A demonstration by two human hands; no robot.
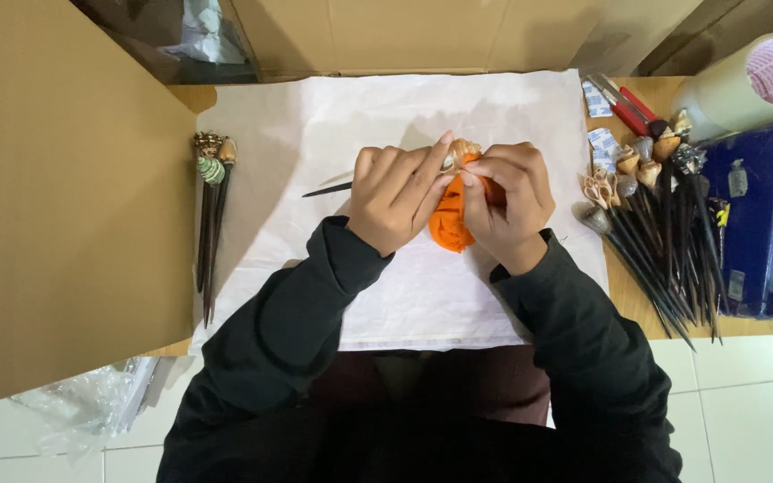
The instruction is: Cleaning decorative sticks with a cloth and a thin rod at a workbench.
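Observation:
My left hand (395, 197) grips a dark wooden stick (326, 190) whose pointed end sticks out to the left. At its other end a tan seashell (463, 148) shows between my fingertips. My right hand (512, 201) pinches the shell end and holds a crumpled orange cloth (449, 224) against it. Both hands work over a white paper sheet (315, 116) spread on the wooden table, and both arms wear dark sleeves.
A few shell-topped sticks (212, 215) lie at the sheet's left edge. Several more (664, 224) are heaped at the right, near a red-handled tool (624, 103), a tape roll (762, 80) and a blue box (758, 215). Cardboard panels (64, 197) stand left and behind.

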